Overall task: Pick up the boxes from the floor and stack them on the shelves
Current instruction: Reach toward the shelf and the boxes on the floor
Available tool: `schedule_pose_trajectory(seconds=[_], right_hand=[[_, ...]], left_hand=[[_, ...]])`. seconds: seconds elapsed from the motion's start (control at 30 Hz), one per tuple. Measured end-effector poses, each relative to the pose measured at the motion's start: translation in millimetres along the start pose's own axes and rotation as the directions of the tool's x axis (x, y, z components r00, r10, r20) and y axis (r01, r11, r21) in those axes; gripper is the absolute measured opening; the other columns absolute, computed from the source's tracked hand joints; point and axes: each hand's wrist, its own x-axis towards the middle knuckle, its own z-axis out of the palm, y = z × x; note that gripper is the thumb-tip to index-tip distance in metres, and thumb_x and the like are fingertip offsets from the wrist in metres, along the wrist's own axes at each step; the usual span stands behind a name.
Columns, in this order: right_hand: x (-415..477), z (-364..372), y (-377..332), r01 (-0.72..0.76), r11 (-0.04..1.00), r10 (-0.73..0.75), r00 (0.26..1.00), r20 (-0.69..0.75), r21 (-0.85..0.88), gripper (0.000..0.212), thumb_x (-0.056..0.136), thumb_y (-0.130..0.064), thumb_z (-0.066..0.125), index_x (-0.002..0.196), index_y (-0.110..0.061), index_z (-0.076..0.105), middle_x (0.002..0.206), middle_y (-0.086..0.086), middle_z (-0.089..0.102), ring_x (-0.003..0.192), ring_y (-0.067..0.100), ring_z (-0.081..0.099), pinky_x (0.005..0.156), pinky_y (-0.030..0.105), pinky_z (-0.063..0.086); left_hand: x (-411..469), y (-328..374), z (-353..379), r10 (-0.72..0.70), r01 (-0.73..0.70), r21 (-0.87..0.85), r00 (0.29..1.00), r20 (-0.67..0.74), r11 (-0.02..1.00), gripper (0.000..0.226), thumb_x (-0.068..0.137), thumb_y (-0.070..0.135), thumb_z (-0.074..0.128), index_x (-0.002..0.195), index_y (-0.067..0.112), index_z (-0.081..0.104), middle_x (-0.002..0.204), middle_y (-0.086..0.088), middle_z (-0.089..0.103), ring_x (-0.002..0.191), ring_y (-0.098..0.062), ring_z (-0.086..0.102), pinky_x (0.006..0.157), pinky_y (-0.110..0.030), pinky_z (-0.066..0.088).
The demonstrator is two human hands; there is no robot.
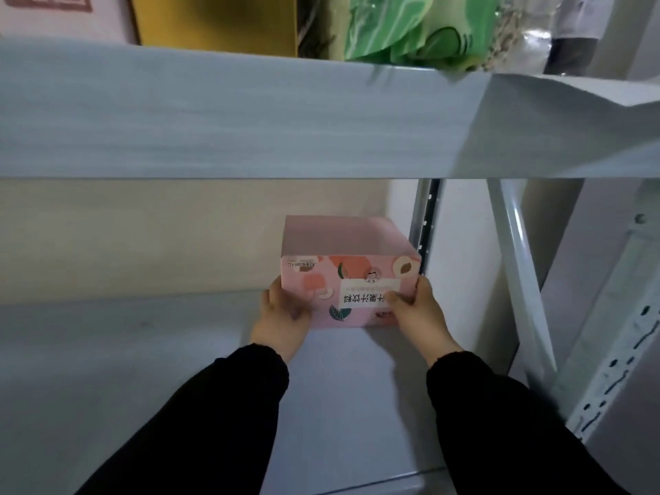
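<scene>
- A person's left hand [284, 312] and right hand [416, 309], in black sleeves [214, 423], grip the near lower corners of a pink box [350, 251], thumbs on its printed front and fingers curled round its sides.
- The box, printed with peaches and upside down, is at the right end of the lower shelf [143, 351]; whether its base rests on the board cannot be told.
- A slotted upright [426, 223] stands just beside the box's right rear corner, with a slanted white brace [521, 273] further right.
- The upper shelf [232, 116] spans the view above the box, blocking sight of the bay's top.
- On it sit a yellow carton [218, 21] and green bags [410, 30].
</scene>
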Motion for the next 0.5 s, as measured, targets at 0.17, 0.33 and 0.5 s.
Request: schedule_pose_trajectory(seconds=[0.17,0.33,0.5], right_hand=[[-14.4,-15.7,-16.4,-0.077,0.972,0.102,0.989,-0.105,0.223,0.048,0.096,-0.062,0.053,0.117,-0.020,0.046,0.098,-0.001,0.069,0.087,0.016,0.067,0.064,0.031,0.045],[-13.6,-15.9,-16.7,-0.091,0.963,0.130,0.981,-0.143,0.253,0.050,0.096,-0.062,0.051,0.119,-0.017,0.044,0.099,0.001,0.067,0.087,0.018,0.065,0.063,0.032,0.044],[-12.6,-15.7,-14.8,-0.087,0.961,0.130,0.980,-0.151,0.264,0.047,0.097,-0.060,0.052,0.119,-0.019,0.048,0.102,-0.001,0.065,0.085,0.013,0.062,0.061,0.030,0.041]], left_hand=[[-10.2,-1.1,-2.9,0.052,-0.051,-0.030,0.998,0.043,0.998,0.042,0.082,0.033,0.076,0.110,0.030,0.045,0.122,0.009,0.048,0.090,-0.005,0.067,0.076,-0.032,0.060],[-14.1,4.7,-1.4,0.072,-0.072,0.003,0.996,0.045,0.997,0.034,0.088,0.026,0.074,0.104,0.016,0.046,0.116,0.000,0.049,0.082,0.003,0.059,0.054,-0.004,0.044],[-15.7,0.3,-1.8,0.104,-0.108,0.066,0.993,0.050,0.992,0.037,0.086,0.036,0.075,0.101,0.023,0.045,0.109,0.012,0.049,0.075,0.015,0.056,0.060,-0.012,0.042]])
